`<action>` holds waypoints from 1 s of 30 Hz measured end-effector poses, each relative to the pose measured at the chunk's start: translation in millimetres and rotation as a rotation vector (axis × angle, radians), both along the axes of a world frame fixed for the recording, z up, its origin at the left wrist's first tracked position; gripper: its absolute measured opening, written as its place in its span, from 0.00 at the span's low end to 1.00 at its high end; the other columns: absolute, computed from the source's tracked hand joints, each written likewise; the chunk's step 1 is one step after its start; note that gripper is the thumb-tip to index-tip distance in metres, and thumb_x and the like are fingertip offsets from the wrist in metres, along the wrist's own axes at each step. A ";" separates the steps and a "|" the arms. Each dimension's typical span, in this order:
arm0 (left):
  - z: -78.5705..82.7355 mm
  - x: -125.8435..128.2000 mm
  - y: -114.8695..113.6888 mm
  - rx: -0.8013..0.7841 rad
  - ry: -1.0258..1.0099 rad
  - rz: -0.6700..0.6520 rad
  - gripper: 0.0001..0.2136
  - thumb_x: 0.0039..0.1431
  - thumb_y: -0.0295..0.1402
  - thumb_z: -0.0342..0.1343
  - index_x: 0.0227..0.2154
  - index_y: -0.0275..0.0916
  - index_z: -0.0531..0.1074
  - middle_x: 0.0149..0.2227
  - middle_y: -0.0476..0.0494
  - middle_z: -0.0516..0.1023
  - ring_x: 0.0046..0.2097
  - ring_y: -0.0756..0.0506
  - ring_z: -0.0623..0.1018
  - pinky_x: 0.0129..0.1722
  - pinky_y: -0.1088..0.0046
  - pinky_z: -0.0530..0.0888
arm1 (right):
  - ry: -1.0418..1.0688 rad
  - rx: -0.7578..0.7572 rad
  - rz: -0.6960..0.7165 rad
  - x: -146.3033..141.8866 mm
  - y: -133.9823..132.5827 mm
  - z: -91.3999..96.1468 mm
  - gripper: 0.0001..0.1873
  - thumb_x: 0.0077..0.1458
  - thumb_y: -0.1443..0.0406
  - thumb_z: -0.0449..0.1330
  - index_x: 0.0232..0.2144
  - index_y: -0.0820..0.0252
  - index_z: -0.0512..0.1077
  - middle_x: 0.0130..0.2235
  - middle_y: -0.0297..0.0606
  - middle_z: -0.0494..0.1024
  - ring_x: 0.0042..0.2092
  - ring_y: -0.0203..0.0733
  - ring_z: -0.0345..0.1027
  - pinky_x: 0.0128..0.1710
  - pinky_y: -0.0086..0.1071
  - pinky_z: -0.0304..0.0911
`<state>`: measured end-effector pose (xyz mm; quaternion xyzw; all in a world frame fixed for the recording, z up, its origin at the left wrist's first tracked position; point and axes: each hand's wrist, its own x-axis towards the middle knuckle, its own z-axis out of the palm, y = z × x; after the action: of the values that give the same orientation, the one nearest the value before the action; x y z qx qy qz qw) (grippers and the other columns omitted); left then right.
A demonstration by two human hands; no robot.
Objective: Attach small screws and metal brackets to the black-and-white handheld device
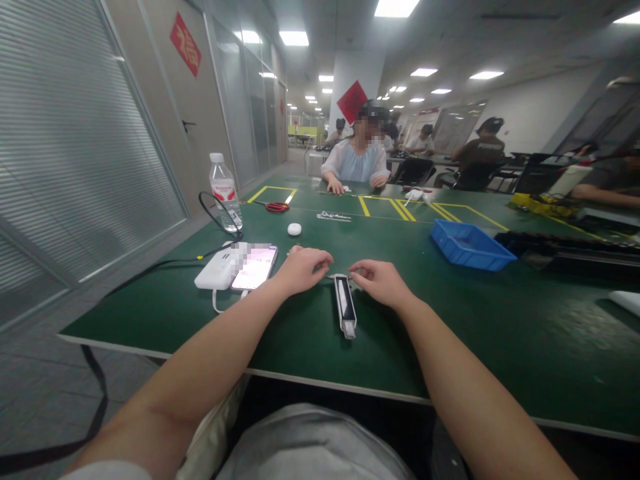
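A slim white-framed device with a dark top face lies lengthwise on the green table, with a whitish end piece nearest me. My left hand is just left of its far end, fingers bent and thumb close to the index finger. From the right, my right hand comes to the same end with its fingertips drawn together. Thin metallic-looking bits show by both sets of fingertips at the device's far end. Whether they are gripped is too small to tell.
To the left are a phone, a white power bank, a water bottle and a small white case. Red-handled scissors lie farther back. A blue tray stands right. A person sits opposite.
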<state>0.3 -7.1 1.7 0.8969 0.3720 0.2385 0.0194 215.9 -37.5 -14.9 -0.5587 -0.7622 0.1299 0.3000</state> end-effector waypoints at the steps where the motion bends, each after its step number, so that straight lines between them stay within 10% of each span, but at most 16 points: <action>1: -0.3 1.2 -1.0 0.002 -0.004 -0.003 0.09 0.57 0.31 0.50 0.39 0.41 0.71 0.36 0.49 0.77 0.41 0.47 0.75 0.43 0.69 0.60 | 0.002 0.006 0.005 -0.6 -0.3 0.2 0.13 0.51 0.60 0.56 0.34 0.59 0.76 0.22 0.33 0.74 0.25 0.34 0.65 0.27 0.28 0.57; 30: -5.1 18.8 -12.8 -0.208 -0.421 -0.172 0.06 0.54 0.29 0.54 0.33 0.35 0.73 0.29 0.48 0.77 0.32 0.51 0.75 0.35 0.76 0.71 | 0.107 0.117 0.123 -11.4 -7.2 1.3 0.10 0.50 0.61 0.59 0.31 0.60 0.76 0.21 0.32 0.72 0.22 0.31 0.61 0.24 0.25 0.56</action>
<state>19.0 -19.9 -3.4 0.8491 0.3045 0.3778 0.2090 204.5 -44.7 -13.6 -0.4845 -0.7843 0.1330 0.3638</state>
